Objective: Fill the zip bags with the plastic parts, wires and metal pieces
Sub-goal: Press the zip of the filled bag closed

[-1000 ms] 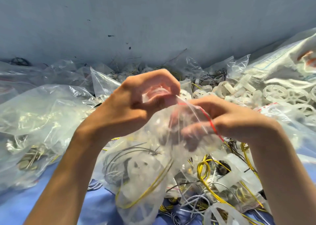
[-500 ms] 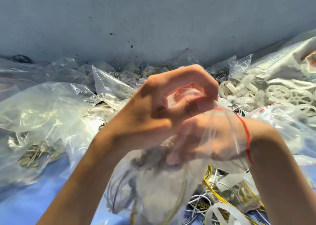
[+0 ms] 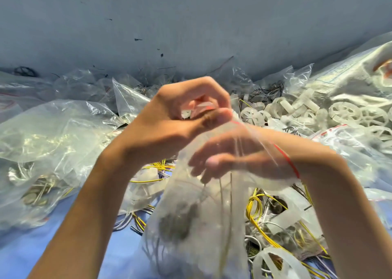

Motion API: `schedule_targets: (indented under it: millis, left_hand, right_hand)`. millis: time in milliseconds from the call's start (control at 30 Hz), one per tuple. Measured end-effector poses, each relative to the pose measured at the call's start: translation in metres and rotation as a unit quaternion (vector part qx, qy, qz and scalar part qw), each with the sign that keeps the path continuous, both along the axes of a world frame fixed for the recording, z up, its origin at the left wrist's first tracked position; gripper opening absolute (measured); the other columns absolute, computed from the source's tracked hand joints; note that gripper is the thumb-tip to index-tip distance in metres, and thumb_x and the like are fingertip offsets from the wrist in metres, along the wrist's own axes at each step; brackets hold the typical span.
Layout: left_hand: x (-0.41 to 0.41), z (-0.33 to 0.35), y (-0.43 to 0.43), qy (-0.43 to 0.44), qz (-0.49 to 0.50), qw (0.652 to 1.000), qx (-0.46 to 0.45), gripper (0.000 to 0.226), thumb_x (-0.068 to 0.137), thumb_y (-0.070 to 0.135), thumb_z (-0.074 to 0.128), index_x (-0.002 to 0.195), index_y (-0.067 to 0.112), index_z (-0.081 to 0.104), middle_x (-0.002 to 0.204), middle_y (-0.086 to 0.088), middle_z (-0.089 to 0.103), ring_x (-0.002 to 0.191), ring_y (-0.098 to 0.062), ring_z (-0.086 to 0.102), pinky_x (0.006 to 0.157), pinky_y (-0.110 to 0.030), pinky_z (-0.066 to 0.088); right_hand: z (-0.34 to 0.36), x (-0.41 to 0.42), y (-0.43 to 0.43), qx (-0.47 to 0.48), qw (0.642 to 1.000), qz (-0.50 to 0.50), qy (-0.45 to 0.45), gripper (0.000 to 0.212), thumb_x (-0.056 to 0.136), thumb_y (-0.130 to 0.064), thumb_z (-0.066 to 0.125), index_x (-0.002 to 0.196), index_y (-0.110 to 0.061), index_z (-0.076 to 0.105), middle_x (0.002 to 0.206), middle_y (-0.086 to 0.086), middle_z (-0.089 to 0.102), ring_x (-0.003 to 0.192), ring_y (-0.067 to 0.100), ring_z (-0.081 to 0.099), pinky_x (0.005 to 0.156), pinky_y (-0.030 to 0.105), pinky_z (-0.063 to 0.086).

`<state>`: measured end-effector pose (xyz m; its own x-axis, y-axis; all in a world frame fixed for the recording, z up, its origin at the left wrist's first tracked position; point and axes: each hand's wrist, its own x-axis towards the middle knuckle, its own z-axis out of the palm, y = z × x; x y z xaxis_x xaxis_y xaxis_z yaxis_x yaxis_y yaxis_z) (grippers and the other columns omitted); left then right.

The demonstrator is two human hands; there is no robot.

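Blue cloth, clear red-edged zip bag

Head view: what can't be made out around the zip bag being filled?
- Right hand: head view, inside the zip bag, blurred behind plastic; grip unclear.
- Dark contents: head view, motion-blurred, unidentifiable.
- Bag rim: head view, near end covered by the left hand pinching it.
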<state>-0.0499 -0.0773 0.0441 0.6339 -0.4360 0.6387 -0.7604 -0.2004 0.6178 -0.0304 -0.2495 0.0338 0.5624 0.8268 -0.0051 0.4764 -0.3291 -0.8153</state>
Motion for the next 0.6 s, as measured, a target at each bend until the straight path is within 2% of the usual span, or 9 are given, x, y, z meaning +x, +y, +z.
schedule_targets:
  millis: [67,167,233,267,367,433,467,533,600]
  left_hand:
    - [0.011,-0.007,0.014,0.023,0.053,0.998,0.019,0.012,0.088,0.036,0.060,0.080,0.026,0.060,0.073,-0.007,0.049,0.070,-0.014,0.043,0.064,-0.022,0.033]
    - [0.025,-0.018,0.024,0.070,0.117,0.990,0.028,0.015,0.088,0.038,0.051,0.082,0.027,0.059,0.073,-0.013,0.051,0.067,-0.009,0.043,0.060,-0.017,0.033]
    - [0.032,-0.024,0.029,0.099,0.141,0.984,0.043,0.019,0.086,0.043,0.049,0.083,0.029,0.061,0.070,0.009,0.059,0.066,0.003,0.050,0.062,-0.008,0.036]
    - [0.034,-0.025,0.032,0.115,0.147,0.981,0.060,0.023,0.086,0.047,0.047,0.084,0.030,0.062,0.072,0.018,0.062,0.069,0.009,0.054,0.064,-0.005,0.038]
    - [0.039,-0.030,0.040,0.144,0.151,0.967,0.145,0.042,0.085,0.054,0.037,0.085,0.022,0.064,0.078,0.017,0.059,0.075,0.006,0.053,0.073,-0.018,0.042]
    - [0.039,-0.032,0.043,0.152,0.153,0.958,0.191,0.043,0.083,0.056,0.035,0.075,0.022,0.060,0.075,0.018,0.054,0.071,0.005,0.050,0.071,-0.024,0.038]
    - [0.036,-0.029,0.045,0.151,0.148,0.960,0.182,0.041,0.081,0.057,0.039,0.071,0.022,0.056,0.071,0.017,0.052,0.068,0.005,0.049,0.068,-0.023,0.036]
    - [0.030,-0.019,0.049,0.134,0.121,0.980,0.087,0.035,0.081,0.053,0.053,0.071,0.020,0.052,0.069,0.015,0.050,0.066,0.000,0.046,0.066,-0.019,0.035]
    - [0.025,-0.006,0.053,0.104,0.087,0.991,-0.020,0.029,0.083,0.047,0.054,0.078,0.018,0.054,0.078,0.007,0.051,0.073,-0.006,0.045,0.068,-0.020,0.035]
  right_hand:
    - [0.005,0.002,-0.016,0.049,0.997,-0.056,0.026,0.028,0.090,-0.028,0.050,0.093,-0.008,0.069,0.091,0.005,0.074,0.081,0.009,0.069,0.072,0.019,0.053]
    - [0.006,0.009,-0.036,0.063,0.993,-0.096,-0.007,0.050,0.095,-0.043,0.037,0.084,-0.015,0.077,0.083,-0.007,0.075,0.078,0.000,0.069,0.069,0.008,0.048]
    - [0.005,0.012,-0.045,0.079,0.990,-0.116,0.009,0.053,0.087,-0.060,0.032,0.086,-0.030,0.077,0.083,-0.015,0.074,0.082,-0.004,0.068,0.072,0.005,0.047]
    - [0.006,0.013,-0.047,0.064,0.992,-0.106,0.003,0.056,0.084,-0.067,0.034,0.089,-0.028,0.075,0.085,-0.014,0.074,0.085,-0.003,0.067,0.074,0.006,0.047]
    - [0.004,0.012,-0.042,-0.024,0.995,-0.070,-0.071,0.037,0.084,-0.053,0.055,0.078,-0.018,0.065,0.068,-0.011,0.062,0.064,-0.002,0.056,0.061,0.008,0.041]
    - [0.005,0.009,-0.038,-0.039,0.992,-0.072,-0.101,0.032,0.086,-0.041,0.062,0.073,-0.012,0.059,0.057,-0.013,0.051,0.052,-0.004,0.046,0.052,0.008,0.033]
    - [0.007,0.007,-0.036,-0.009,0.990,-0.085,-0.110,0.033,0.086,-0.040,0.062,0.074,-0.010,0.059,0.057,-0.011,0.051,0.053,0.001,0.049,0.054,0.012,0.036]
    - [0.013,0.002,-0.037,0.079,0.982,-0.110,-0.131,0.034,0.086,-0.044,0.059,0.079,-0.011,0.062,0.066,0.000,0.056,0.067,0.031,0.059,0.062,0.034,0.046]
    - [0.019,0.004,-0.041,0.105,0.967,-0.134,-0.188,0.038,0.087,-0.050,0.056,0.084,-0.012,0.062,0.077,0.006,0.057,0.076,0.034,0.057,0.067,0.047,0.044]
